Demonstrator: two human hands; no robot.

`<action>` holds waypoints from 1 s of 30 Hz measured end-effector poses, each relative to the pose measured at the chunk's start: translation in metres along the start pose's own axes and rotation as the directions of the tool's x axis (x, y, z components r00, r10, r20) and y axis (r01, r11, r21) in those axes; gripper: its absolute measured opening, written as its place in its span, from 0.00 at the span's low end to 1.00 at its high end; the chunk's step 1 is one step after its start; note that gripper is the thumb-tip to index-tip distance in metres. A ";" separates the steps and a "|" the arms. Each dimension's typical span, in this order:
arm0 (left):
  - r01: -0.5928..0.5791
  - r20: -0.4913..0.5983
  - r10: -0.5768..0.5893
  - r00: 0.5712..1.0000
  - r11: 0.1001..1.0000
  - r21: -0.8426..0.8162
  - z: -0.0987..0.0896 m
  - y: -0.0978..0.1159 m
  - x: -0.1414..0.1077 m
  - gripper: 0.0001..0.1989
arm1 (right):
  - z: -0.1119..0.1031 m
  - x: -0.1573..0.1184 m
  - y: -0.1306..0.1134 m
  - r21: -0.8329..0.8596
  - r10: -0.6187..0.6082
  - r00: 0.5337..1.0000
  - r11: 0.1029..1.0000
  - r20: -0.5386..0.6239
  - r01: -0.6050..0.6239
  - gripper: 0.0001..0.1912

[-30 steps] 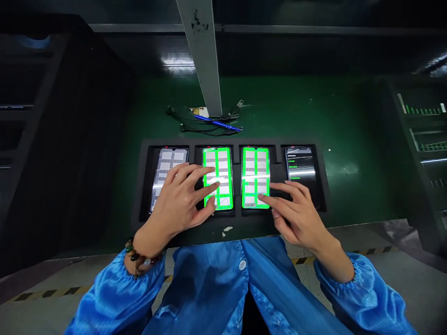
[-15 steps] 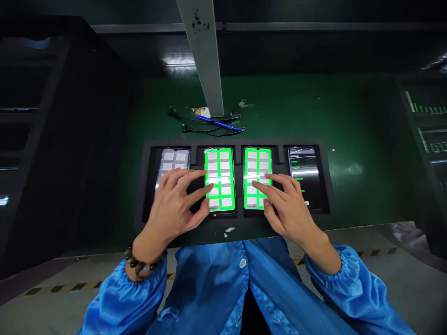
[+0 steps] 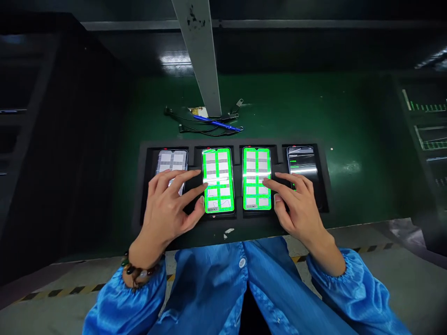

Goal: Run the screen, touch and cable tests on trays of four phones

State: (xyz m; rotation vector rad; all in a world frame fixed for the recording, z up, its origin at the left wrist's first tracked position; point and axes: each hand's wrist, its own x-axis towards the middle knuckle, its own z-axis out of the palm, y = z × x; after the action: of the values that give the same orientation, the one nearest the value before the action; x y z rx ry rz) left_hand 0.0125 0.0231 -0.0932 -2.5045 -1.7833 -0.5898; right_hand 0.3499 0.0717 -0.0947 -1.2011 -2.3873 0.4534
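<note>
Several smartphones lie face up in a row, each in its own recess of a black tray [image 3: 190,222]. My left hand [image 3: 170,200] is open, its index fingertip at the left edge of the middle-left phone [image 3: 219,174], whose screen shows a green and white grid. Under that hand, the leftmost phone [image 3: 173,160] with a grey grid is partly hidden. My right hand [image 3: 298,202], also open, has its index fingertip at the right edge of the middle-right phone [image 3: 252,177], which shows a similar grid. It partly covers the rightmost phone [image 3: 303,163], whose screen is dark with green text.
Behind the tray, a blue pen [image 3: 218,123] and black cables [image 3: 188,129] lie on the green table [image 3: 279,107] by the foot of a grey post [image 3: 200,60]. Dark panels rise at left. Racks [image 3: 424,104] stand at right.
My right hand has slid right, its index finger moving from inside the middle-right screen to its edge. My left hand has shifted slightly left. The view has moved a little.
</note>
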 end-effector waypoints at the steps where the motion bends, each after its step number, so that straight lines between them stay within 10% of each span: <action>1: 0.018 -0.003 -0.018 1.000 1.000 0.013 -0.001 -0.002 -0.002 0.14 | 0.004 0.004 -0.003 0.013 -0.009 1.000 1.000 0.002 0.009 0.24; 30: 0.000 0.090 0.008 0.996 0.996 -0.084 0.013 0.016 0.013 0.21 | 0.004 0.018 -0.001 0.051 0.022 0.998 0.998 0.056 -0.024 0.27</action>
State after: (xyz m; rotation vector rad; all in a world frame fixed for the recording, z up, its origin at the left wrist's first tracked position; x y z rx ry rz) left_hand 0.0341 0.0321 -0.0982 -2.6301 -1.8195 -0.5713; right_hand 0.3379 0.0849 -0.0933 -1.2091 -2.3951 0.5593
